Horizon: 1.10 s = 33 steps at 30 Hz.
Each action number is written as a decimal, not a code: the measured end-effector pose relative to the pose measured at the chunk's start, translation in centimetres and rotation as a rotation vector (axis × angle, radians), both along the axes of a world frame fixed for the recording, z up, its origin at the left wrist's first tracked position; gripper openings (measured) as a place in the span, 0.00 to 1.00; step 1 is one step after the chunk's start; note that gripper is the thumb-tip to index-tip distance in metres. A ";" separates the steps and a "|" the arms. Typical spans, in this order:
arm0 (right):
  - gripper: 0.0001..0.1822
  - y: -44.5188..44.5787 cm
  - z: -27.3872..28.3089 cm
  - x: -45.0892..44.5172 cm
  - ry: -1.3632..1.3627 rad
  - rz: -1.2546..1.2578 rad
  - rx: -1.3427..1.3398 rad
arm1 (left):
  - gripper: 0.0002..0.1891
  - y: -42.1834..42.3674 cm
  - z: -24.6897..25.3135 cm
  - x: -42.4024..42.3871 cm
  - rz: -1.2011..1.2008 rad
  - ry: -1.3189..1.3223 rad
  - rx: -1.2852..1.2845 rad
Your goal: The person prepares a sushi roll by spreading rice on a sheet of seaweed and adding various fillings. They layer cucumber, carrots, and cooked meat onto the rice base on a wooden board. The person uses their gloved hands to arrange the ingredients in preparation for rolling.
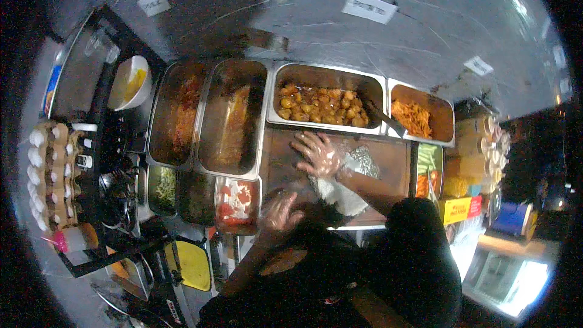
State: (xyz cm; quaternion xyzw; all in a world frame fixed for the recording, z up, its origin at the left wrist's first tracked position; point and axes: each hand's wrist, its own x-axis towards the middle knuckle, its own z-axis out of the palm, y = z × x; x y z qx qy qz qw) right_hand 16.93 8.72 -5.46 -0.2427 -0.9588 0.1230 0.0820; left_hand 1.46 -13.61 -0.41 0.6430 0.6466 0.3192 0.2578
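Note:
My right hand (317, 155), which looks covered by a clear plastic glove, is spread flat over a brown cutting board (391, 177). Whether it presses on the board I cannot tell. Crumpled foil (363, 161) lies beside its wrist, and a white cloth or paper sheet (339, 196) shows under the forearm. My left hand (280, 214) is held palm up with its fingers apart, at the board's near left. Beside it is a small pan of red and white chopped food (237, 205). Neither hand holds anything that I can see.
Behind the board are steel pans of round potato-like pieces (328, 105), with a utensil handle (387, 116), and shredded orange food (410, 116). Two deep pans (232, 118) (177, 114) stand left. Egg trays (54, 173), a white bowl (132, 83), bottles (489, 141) and a yellow box (457, 211) flank them.

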 end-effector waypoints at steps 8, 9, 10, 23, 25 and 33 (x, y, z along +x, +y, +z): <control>0.25 5.3 -1.4 8.3 0.205 -0.156 -0.266 | 0.43 5.7 -0.3 2.8 -0.306 0.365 -0.060; 0.29 5.7 -1.8 10.4 0.116 -0.098 -0.276 | 0.44 6.6 -0.6 3.8 -0.330 0.374 -0.096; 0.31 5.5 1.2 11.1 -0.050 -0.063 -0.334 | 0.45 7.4 -1.0 4.8 -0.334 0.385 -0.133; 0.27 3.5 2.5 15.6 -0.135 -0.275 -0.221 | 0.46 10.7 -5.3 11.5 -0.243 0.499 -0.138; 0.26 3.1 1.4 15.2 -0.109 -0.289 -0.228 | 0.45 11.0 -5.2 11.9 -0.221 0.472 -0.114; 0.17 1.8 0.5 13.5 0.089 -0.363 -0.270 | 0.39 10.2 -5.0 11.5 -0.116 0.355 0.040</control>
